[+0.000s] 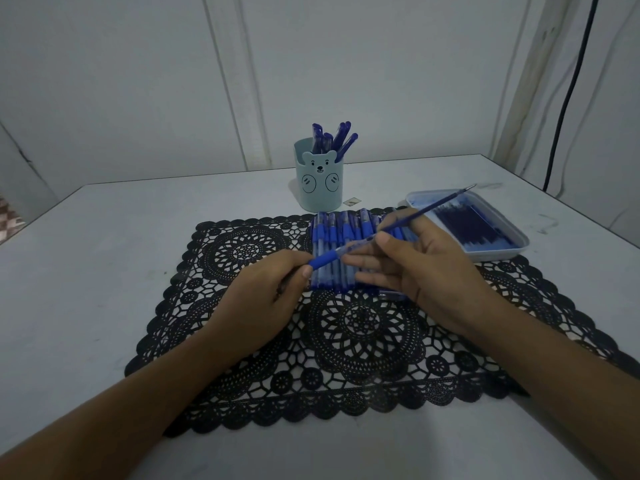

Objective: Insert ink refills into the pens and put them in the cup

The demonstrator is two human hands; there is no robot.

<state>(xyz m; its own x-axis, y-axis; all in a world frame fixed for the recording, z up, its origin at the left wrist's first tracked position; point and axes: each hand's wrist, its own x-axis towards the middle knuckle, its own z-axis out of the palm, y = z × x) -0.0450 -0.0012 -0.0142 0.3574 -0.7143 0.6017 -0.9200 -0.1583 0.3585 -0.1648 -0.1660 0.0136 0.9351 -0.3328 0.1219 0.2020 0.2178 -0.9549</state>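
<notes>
My left hand (273,285) grips a blue pen barrel (332,255) by its rubber grip end, above the black lace mat (363,334). A long blue ink refill (426,211) is pinched in my right hand (412,268), slanting up to the right, its lower end at the barrel's open end. Below both hands lies a row of several blue pens (341,233) on the mat. Behind them stands a light blue bear-face cup (318,180) with several finished pens (334,138) sticking out.
A light blue tray (516,239) with several dark refills sits at the right, partly on the mat. A small scrap (350,201) lies beside the cup. White walls close the table's far side, and a black cable (568,95) hangs at the back right.
</notes>
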